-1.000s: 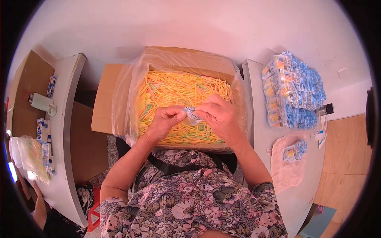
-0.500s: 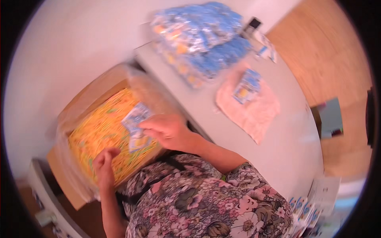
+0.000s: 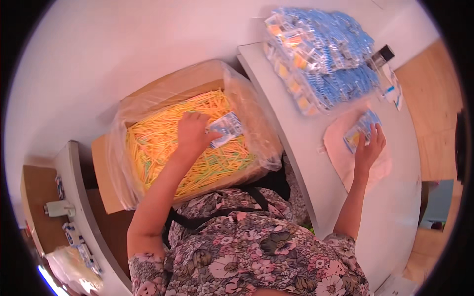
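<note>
My left hand (image 3: 192, 132) is over the cardboard box (image 3: 106, 172), its fingers curled and its thumb on the edge of a small clear-and-blue plastic packet (image 3: 227, 129). Beneath that packet lie many thin yellow, orange and green sticks (image 3: 158, 133), loose in the lined box. On the table to the right, my right hand (image 3: 371, 145) touches another blue-and-clear packet (image 3: 356, 135), with thumb and fingers apart. That packet rests on a pink cloth (image 3: 340, 148). What exactly the left fingertips grip is partly hidden.
Stacked bags (image 3: 326, 64) of similar blue packets stand at the back of the grey table (image 3: 306, 163). A black-capped container (image 3: 382, 55) and a white-and-blue packet (image 3: 392, 89) sit beside them. Crumpled clear plastic (image 3: 252, 118) lines the box. Another curved table edge (image 3: 91, 217) runs at the left.
My right hand has moved from above the box to the packet on the pink cloth. A packet over the sticks is now at my left hand. The view has shifted left.
</note>
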Available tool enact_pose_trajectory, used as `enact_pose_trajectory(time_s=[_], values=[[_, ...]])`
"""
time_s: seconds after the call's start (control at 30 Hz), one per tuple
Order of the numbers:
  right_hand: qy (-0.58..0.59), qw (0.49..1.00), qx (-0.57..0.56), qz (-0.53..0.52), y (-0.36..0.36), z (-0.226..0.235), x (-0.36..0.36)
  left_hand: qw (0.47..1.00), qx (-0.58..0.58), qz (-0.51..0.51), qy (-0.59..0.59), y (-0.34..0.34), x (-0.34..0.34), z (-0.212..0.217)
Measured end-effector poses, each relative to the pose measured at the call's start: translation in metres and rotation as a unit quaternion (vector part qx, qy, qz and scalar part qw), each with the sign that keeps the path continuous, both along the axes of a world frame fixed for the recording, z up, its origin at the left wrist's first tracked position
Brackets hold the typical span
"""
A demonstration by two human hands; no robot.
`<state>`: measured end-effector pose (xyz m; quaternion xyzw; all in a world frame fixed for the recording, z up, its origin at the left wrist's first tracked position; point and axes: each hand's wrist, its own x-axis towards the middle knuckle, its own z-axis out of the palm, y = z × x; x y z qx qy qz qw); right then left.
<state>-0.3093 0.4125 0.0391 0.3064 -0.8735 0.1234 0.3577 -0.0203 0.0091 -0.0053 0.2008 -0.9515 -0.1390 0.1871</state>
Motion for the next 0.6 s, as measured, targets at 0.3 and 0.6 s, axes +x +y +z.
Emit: enact_pose_trajectory(time_s=[0.3, 0.6], values=[[0.007, 0.995, -0.040, 0.091, -0.050, 0.023, 0.053, 0.974, 0.189, 0.089, -0.085, -0.014, -0.015, -0.017], [0.019, 0.956, -0.041, 0.289, -0.145, 0.034, 0.113, 0.995, -0.007, 0.050, 0.090, -0.009, -0.005, -0.007]])
